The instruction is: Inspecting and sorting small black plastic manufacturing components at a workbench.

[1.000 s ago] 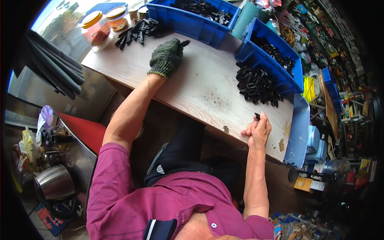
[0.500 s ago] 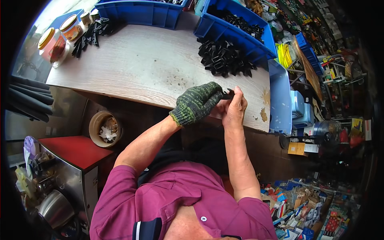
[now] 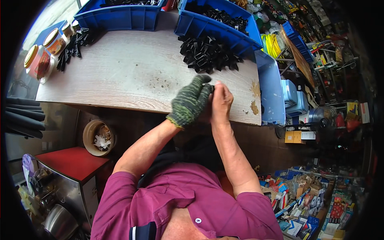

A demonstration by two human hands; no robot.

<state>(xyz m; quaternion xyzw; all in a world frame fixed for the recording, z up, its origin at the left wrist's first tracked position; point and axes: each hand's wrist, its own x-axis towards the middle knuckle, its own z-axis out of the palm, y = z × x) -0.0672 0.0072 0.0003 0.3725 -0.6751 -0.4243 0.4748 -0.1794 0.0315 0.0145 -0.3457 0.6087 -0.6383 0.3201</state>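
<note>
Black pieces (image 3: 208, 54) sat heaped by the blue bin (image 3: 200, 26), and the gloved left hand (image 3: 190, 100) had swung over from near the black strips (image 3: 74, 46) to meet the bare right hand (image 3: 221, 102), so both were working together, though I honestly couldn't tell what they pinched.

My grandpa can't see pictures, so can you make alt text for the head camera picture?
A gloved left hand and a bare right hand are close together at the near edge of a pale table. Beyond them, a heap of black pieces lies in front of a blue bin; black strips and lidded jars sit at the table's far left.
</note>
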